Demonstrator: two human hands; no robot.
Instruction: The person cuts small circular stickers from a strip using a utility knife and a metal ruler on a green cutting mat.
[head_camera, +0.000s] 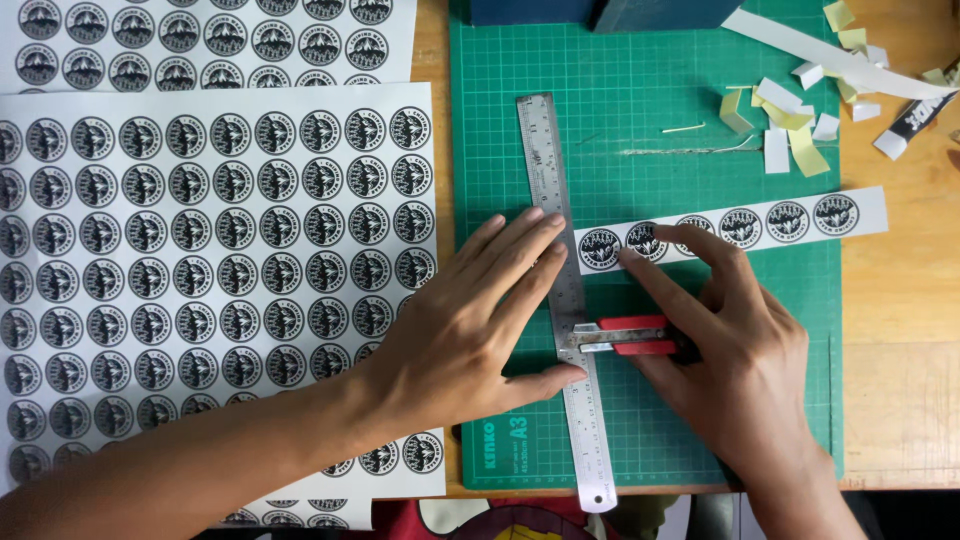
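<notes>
- Pressing flat with its fingers spread, the left hand (475, 325) lies palm-down across a steel ruler (566, 300) and clasps nothing; its thumb rests against the ruler's left edge lower down.
- The ruler stands nearly upright on a green cutting mat (650, 440), its lower end reaching past the mat's near edge.
- The right hand (745, 365) grips a red-handled utility knife (630, 336), whose metal front end touches the ruler's right edge just beside the left thumb.
- The forefinger and middle finger of the same right hand stretch up onto a white strip of round stickers (740, 226), pinning its left part to the mat.
- That strip lies crosswise on the mat, its left end touching the ruler's right edge and its right end passing over the mat's rim onto the wooden tabletop (900, 290).
- Left of the mat, a large sheet of black-and-white round stickers (200, 280) covers the tabletop; the left forearm crosses its lower corner.
- A second sticker sheet (200, 45) shows beyond it, partly tucked under the first.
- At the mat's far right lie small offcuts (790, 125) of white and yellowish paper, with a long white paper band (830, 55) slanting past them.
- Two dark blue blocks (600, 12) sit at the mat's far edge, cut off by the top of the view.
</notes>
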